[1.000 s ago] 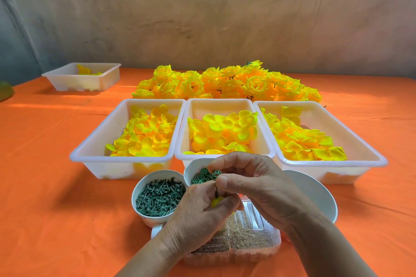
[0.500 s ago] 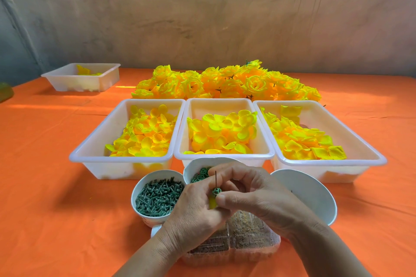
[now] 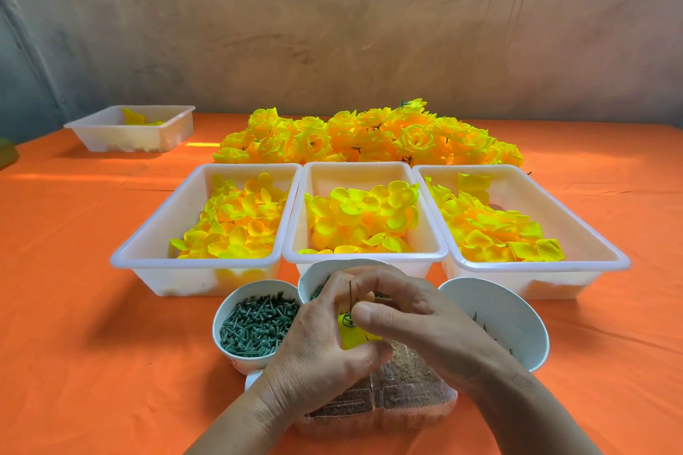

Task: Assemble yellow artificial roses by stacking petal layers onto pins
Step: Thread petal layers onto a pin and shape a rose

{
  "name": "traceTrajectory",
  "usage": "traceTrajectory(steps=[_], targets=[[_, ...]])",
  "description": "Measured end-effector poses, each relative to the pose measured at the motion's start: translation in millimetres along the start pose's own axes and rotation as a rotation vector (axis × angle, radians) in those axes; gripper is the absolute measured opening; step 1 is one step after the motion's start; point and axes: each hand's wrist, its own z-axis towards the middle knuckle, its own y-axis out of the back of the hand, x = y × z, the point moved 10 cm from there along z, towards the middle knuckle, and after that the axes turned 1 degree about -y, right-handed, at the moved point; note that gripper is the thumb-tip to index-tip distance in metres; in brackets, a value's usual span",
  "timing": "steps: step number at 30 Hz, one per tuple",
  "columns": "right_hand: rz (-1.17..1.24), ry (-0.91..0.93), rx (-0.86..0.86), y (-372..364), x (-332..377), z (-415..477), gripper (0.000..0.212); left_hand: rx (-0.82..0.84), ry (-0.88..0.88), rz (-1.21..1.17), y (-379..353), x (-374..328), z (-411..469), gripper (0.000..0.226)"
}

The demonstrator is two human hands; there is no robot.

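Pinching a yellow petal layer [image 3: 351,339] on its upright pin [image 3: 350,293], the left hand [image 3: 325,355] steadies the stack. The right hand [image 3: 417,321] closes thumb and fingers on a small green collar [image 3: 347,319]. A crooked push could bend the thin pin or let the petals slip off. Beyond lie petal trays [image 3: 364,257], finished roses [image 3: 369,137], an orange tablecloth [image 3: 74,307] and a grey wall [image 3: 332,29].

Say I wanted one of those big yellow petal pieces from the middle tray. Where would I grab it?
Probably from straight above: pinch an upturned petal edge of the topmost petal layer. The walls of the middle tray block any sideways approach, and that curled edge stands clear of the pile.
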Motion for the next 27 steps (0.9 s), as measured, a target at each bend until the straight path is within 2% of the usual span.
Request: traceTrajectory(steps=[5,10,14,17,19,22,27], targets=[[-0.119,0.073,-0.090,5.1,-0.5,3.6,0.010,0.041,-0.038,-0.040,-4.2,-2.4,0.7,0.060],[-0.101,0.051,-0.063,5.7,-8.9,4.2,0.016,0.090,0.005,-0.229,-5.4,0.9,-3.2,0.040],[-0.093,0.056,-0.057,5.7,-10.1,3.1,0.018,0.118,0.028,-0.382,-4.7,3.6,-5.2,0.053],[-0.069,0.088,-0.035,3.7,-7.4,1.6,0.017,0.085,0.065,-0.493,-1.0,10.2,-5.6,0.051],[-0.041,0.115,-0.029,2.7,-5.9,1.1,0.013,0.054,0.073,-0.519,1.4,11.4,-4.9,0.052],[-0.017,0.128,-0.033,3.2,-5.1,0.4,0.011,0.023,0.083,-0.559,3.6,11.3,-4.7,0.065],[-0.060,0.119,-0.014,4.2,-5.7,-0.6,0.010,-0.002,0.089,-0.541,3.7,11.2,-4.2,0.067]])
